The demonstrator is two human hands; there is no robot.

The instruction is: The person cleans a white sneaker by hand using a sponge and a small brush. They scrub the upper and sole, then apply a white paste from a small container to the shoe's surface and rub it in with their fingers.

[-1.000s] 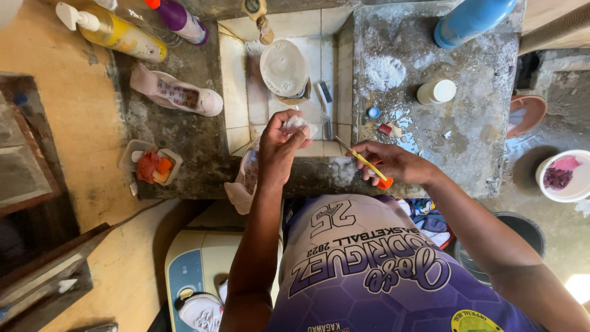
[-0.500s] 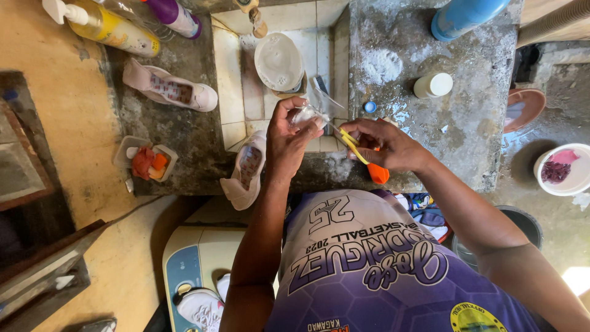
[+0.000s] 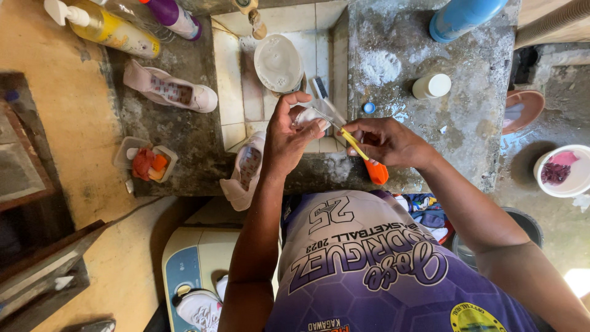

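Purple jersey cloth fills the near edge of the view, and both arms rise from it toward the grey, stained concrete worktop (image 3: 430,129). The right hand (image 3: 384,140) pinches a toothbrush with a yellow shaft and orange handle end (image 3: 364,157); its grip is closed round the shaft, thumb and fingers tight. The brush's long axis runs slantwise, the orange end near and right, hanging over the worktop's near edge, the head far and left, pointing into the left hand (image 3: 289,132). That hand is curled shut on a small whitish, partly clear thing (image 3: 309,117), pinched between thumb and fingertips. So the held piece lies just left of and slightly beyond the right grip, with the brush head touching it or nearly so; contact cannot be told apart. What the piece is stays unclear: the fingers cover most of it and the bristles are hidden behind it.

Just left of the left wrist a pale pink sneaker (image 3: 244,175) droops over the worktop's edge. Farther off, a second pale sneaker (image 3: 169,91) lies on its side, and a white round bowl (image 3: 278,63) sits in the tiled sink (image 3: 230,67). A blue container (image 3: 464,15) is cut off at the far edge.
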